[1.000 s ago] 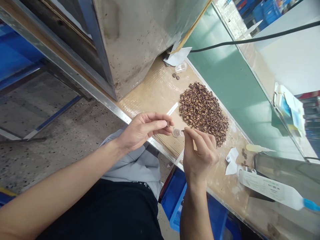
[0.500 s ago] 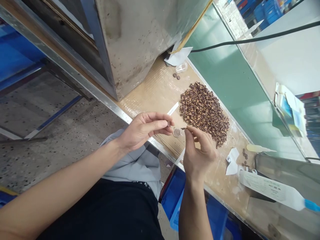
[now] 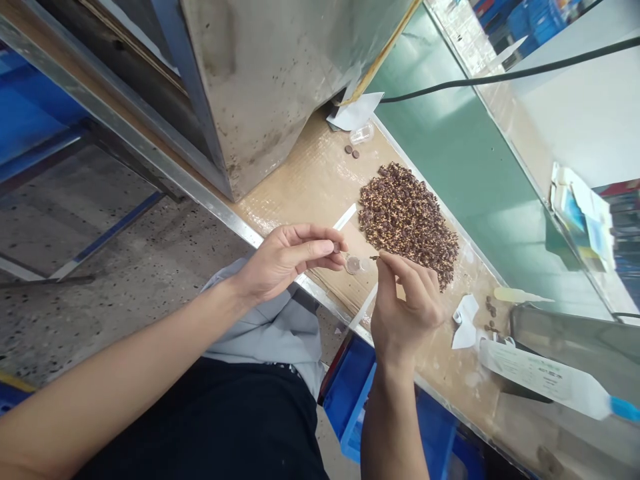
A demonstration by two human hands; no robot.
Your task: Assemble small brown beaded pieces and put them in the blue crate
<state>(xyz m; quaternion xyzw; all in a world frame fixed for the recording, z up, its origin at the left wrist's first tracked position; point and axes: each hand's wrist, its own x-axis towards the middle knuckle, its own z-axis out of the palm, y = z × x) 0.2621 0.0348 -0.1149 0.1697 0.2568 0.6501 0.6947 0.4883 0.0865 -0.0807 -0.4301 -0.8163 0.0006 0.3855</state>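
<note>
Over the bench's front edge my left hand (image 3: 295,257) is closed in a pinch, with a small brown round piece (image 3: 336,247) between thumb and fingers. To its right, my right hand (image 3: 407,293) pinches a small dark part (image 3: 374,257) at its fingertips, apart from the left hand. A small clear round container (image 3: 353,265) shows between and below the two hands. Behind the right hand lies a heap of small brown parts with gold-coloured prongs (image 3: 407,223), spread on the brown bench covering.
A large metal housing (image 3: 270,87) stands at the left of the bench (image 3: 290,180). Two brown discs (image 3: 352,152) and a clear plastic piece (image 3: 362,133) lie behind. At right are a white bottle (image 3: 545,373), crumpled paper (image 3: 465,321) and a yellowish nozzle (image 3: 523,295). Blue bins (image 3: 350,393) sit below.
My right hand has moved slightly right, away from the left hand, carrying the small dark part. The left hand has stayed nearly still.
</note>
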